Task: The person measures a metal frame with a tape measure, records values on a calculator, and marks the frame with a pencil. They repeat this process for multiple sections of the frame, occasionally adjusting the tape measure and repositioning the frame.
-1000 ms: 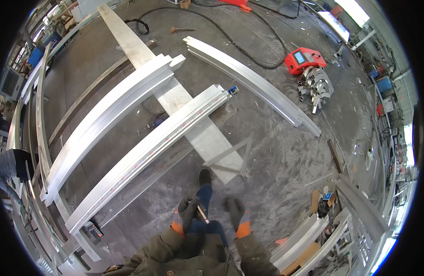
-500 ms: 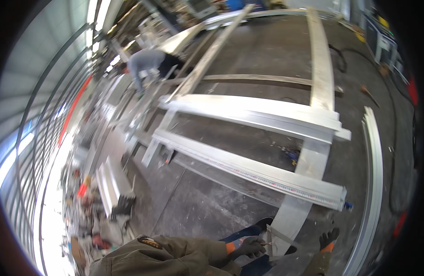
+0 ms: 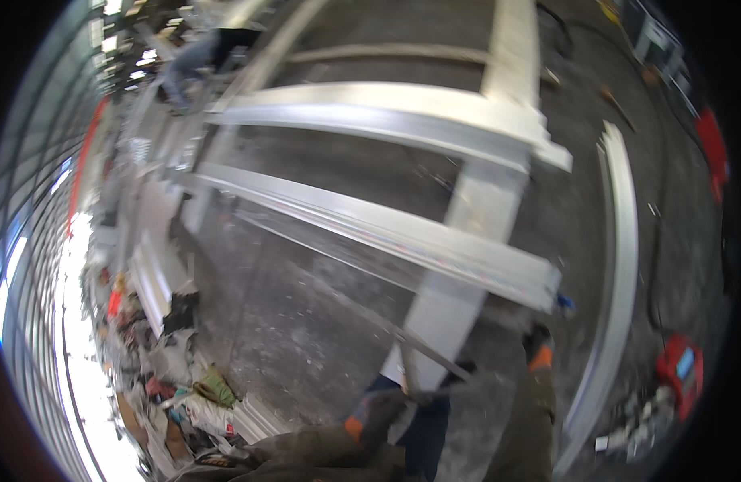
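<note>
My left hand point(image 3: 380, 416), in a dark glove with an orange cuff, is closed on a thin L-shaped metal square point(image 3: 408, 365) at the lower middle. The square's long arm angles across the end of a flat pale board point(image 3: 435, 325). My right hand point(image 3: 537, 339), gloved the same way, is reached forward beside the right end of a long light metal profile point(image 3: 370, 221). Motion smears its fingers. A small blue piece point(image 3: 565, 302) sticks out at that profile's end, and faint markings of a measuring strip run along its near edge.
A second wide beam point(image 3: 370, 112) lies farther off. A long pale profile point(image 3: 622, 241) lies on the floor to the right, near a red device point(image 3: 680, 373). Rags and scrap point(image 3: 173, 361) pile at the left. Another person point(image 3: 198, 64) bends over at the far left.
The view has shifted, so the beams sit higher and farther left. My right hand has reached forward toward the profile's end. The square in my left hand now shows more fully.
</note>
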